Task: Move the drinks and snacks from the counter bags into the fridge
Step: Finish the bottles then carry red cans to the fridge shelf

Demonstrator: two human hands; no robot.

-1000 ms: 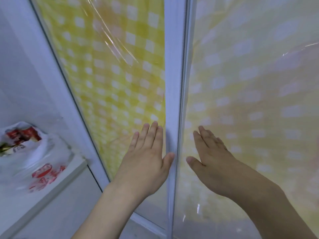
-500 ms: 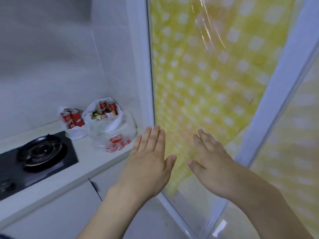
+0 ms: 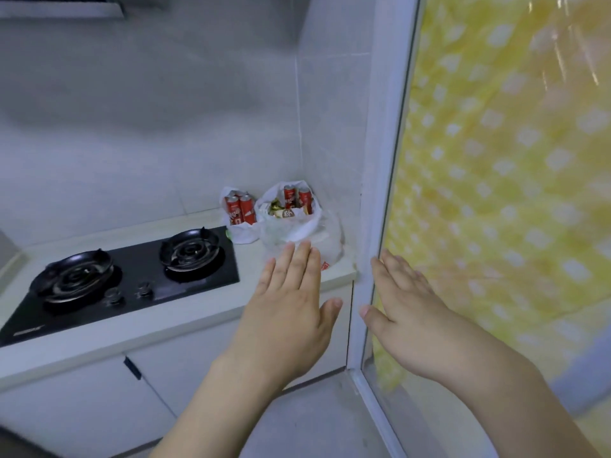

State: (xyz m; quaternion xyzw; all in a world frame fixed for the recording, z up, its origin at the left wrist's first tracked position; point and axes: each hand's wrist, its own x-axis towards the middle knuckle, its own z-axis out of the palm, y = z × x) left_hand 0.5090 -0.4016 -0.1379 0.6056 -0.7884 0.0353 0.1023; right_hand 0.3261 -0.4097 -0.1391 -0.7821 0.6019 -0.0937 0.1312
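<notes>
Red cans [image 3: 241, 209] stand upright in two counter bags [image 3: 299, 231]; left hand [image 3: 291, 312] and right hand [image 3: 406, 312] flat, holding nothing

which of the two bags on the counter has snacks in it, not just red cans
The right bag, the bigger one nearest the door frame: wrapped snacks sit in front of its red cans. The smaller left bag, beside the stove, shows only cans.

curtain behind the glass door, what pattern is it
Yellow with white checks, seen in the head view: curtain.
</notes>
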